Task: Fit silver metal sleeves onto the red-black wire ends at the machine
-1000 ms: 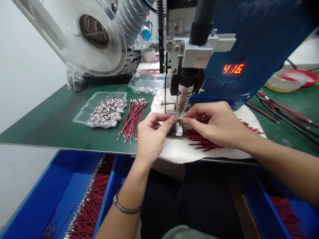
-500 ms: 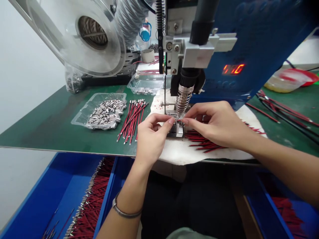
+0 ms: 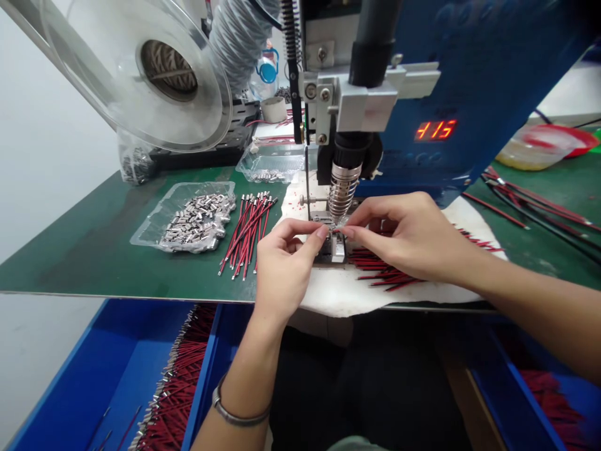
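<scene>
Thumb and index finger of my left hand [image 3: 285,266] are pinched together at the small metal fixture [image 3: 337,249]; what lies between them is too small to make out. From the other side my right hand [image 3: 408,235] pinches a short wire, of which a bit of red shows at the fingertips. The two sets of fingertips almost meet beneath the spring-wrapped tip of the soldering iron [image 3: 346,185]. Under my right hand, a bunch of red and black wires [image 3: 382,272] lies on a white cloth [image 3: 335,297].
Left of my hands are a pile of wires with metal ends [image 3: 246,232] and a clear tray [image 3: 150,232] of small metal parts. A blue machine [image 3: 451,75] with a red display rises behind. Blue bins [image 3: 122,351] of wires sit below the table edge.
My view has shifted slightly, so the scene sits a little lower and to the left. Digits on the red display differ. Both hands keep their pinch at the fixture.
</scene>
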The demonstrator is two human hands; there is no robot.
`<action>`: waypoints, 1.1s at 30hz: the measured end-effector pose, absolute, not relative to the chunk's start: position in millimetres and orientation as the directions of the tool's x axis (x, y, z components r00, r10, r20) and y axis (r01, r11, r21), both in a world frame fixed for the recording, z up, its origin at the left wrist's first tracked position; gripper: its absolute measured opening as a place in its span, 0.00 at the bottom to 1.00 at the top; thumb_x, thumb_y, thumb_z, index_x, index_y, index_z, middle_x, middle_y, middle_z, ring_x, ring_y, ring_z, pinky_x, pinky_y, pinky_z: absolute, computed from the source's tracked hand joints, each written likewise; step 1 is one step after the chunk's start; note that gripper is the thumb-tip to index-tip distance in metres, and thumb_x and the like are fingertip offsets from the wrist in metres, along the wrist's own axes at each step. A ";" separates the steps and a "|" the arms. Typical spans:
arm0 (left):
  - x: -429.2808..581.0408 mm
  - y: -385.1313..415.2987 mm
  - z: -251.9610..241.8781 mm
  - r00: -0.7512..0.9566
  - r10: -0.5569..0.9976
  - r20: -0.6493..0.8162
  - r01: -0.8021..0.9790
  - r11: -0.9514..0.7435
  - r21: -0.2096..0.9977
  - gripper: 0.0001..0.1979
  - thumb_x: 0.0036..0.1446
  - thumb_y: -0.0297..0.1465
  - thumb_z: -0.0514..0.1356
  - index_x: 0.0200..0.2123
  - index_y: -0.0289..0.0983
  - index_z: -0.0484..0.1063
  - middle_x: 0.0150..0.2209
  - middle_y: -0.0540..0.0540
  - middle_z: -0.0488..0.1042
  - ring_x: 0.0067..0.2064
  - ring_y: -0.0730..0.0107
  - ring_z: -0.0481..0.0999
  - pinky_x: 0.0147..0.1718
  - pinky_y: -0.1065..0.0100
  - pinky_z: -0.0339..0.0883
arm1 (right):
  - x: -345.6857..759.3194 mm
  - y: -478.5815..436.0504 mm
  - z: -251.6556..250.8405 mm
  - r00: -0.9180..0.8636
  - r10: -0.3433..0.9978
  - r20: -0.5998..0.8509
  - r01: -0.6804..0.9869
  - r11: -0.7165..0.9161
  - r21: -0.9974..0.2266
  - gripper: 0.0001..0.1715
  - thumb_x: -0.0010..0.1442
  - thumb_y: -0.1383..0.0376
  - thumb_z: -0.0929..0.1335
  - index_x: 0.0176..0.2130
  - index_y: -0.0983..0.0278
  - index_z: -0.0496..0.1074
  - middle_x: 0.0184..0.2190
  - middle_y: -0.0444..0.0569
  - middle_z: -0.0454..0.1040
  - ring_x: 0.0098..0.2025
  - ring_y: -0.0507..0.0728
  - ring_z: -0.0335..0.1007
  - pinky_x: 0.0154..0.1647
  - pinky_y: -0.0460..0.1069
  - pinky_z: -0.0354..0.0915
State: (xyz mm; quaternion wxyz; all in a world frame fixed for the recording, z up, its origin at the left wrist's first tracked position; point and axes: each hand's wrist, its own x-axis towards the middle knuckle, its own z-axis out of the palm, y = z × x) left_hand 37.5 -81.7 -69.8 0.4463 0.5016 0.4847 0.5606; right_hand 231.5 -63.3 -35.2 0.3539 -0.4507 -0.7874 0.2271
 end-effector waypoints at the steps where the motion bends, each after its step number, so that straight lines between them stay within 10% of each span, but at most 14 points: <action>1: 37.4 -81.8 -69.9 -0.096 0.987 0.128 -0.016 -0.130 0.991 0.09 0.55 0.37 0.73 0.32 0.38 0.80 0.21 0.55 0.67 0.21 0.80 0.55 0.20 0.71 0.47 | 231.5 -63.3 -35.1 -0.345 0.869 0.354 0.550 0.493 -0.674 0.11 0.65 0.60 0.73 0.31 0.61 0.81 0.18 0.42 0.73 0.18 0.51 0.60 0.19 0.49 0.55; 33: 36.0 -80.3 -70.8 -0.094 0.987 0.128 -0.016 -0.130 0.991 0.10 0.55 0.37 0.74 0.32 0.37 0.81 0.22 0.54 0.70 0.22 0.81 0.56 0.20 0.72 0.49 | 231.4 -64.1 -36.8 -0.336 0.872 0.357 0.566 0.490 -0.663 0.10 0.65 0.60 0.73 0.32 0.60 0.81 0.18 0.41 0.72 0.18 0.52 0.60 0.24 0.51 0.58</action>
